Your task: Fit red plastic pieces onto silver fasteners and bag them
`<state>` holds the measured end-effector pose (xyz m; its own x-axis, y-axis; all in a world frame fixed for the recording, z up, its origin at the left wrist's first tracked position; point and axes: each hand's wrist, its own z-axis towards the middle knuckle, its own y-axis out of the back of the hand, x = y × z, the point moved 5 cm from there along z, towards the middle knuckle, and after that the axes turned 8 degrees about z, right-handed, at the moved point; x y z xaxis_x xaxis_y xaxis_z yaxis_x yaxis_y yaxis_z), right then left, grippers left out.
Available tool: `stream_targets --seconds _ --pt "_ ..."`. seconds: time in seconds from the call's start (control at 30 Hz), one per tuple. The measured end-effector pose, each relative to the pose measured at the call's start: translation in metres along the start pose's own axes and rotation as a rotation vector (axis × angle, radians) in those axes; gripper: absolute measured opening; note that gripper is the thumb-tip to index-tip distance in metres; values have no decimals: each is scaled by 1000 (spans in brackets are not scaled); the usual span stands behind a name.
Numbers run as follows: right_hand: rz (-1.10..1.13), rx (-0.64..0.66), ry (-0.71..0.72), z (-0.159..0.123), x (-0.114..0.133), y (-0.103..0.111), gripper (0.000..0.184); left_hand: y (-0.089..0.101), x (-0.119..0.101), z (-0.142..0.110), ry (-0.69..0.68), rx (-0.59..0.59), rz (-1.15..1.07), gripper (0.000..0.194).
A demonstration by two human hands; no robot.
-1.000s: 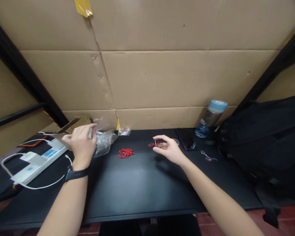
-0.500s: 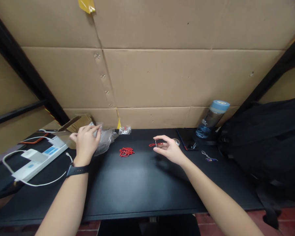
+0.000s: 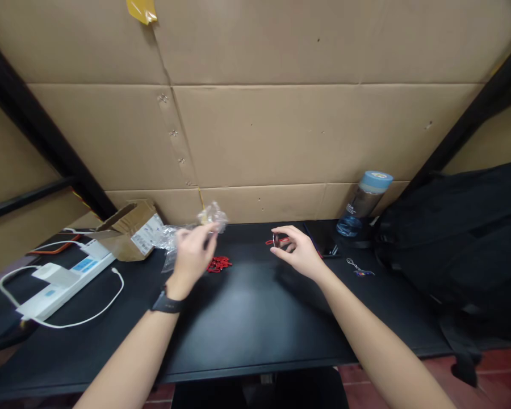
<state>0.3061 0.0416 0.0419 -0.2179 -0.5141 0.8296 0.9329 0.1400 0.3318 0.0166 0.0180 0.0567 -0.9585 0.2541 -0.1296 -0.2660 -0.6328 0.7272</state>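
My left hand [image 3: 195, 250], a dark watch on its wrist, is closed at the fingertips on a crumpled clear plastic bag [image 3: 213, 215]. Just under its fingers, a small heap of red cord loops [image 3: 220, 263] lies on the black table [image 3: 238, 318]. My right hand [image 3: 294, 248] hovers above the table, gripping a thin round disc [image 3: 275, 240] by its rim between thumb and finger, seen nearly edge-on. A red cord loop [image 3: 283, 240] shows behind the disc; whether the two are joined I cannot tell.
An open cardboard box [image 3: 130, 230] and more clear plastic [image 3: 167, 241] lie left, near a white power strip [image 3: 68, 284] with cables. Rightward are a phone [image 3: 319, 236], a blue-lidded bottle [image 3: 363, 204], a small charm on a cord [image 3: 361, 272] and a black backpack [image 3: 455, 244].
My left hand has moved right from beside the cardboard box to the small clear bag, which now looks lifted. My right hand stays nearly in place with the disc.
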Motion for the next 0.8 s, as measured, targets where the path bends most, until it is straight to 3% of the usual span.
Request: stream_targets --seconds 0.1,0.23,0.47,0.63,0.8 --pt "-146 -75 76 4 5 16 37 -27 -62 -15 -382 157 -120 36" --pt "-242 -126 105 6 8 33 35 -46 -103 -35 -600 314 -187 35" --pt "-338 -27 76 5 6 33 33 -52 -104 -43 -594 479 -274 35" --pt "-341 191 27 1 3 23 30 -53 -100 -45 -576 543 -284 38" --pt "-418 308 -56 -4 -2 14 31 -52 -100 -47 -598 556 -268 45"
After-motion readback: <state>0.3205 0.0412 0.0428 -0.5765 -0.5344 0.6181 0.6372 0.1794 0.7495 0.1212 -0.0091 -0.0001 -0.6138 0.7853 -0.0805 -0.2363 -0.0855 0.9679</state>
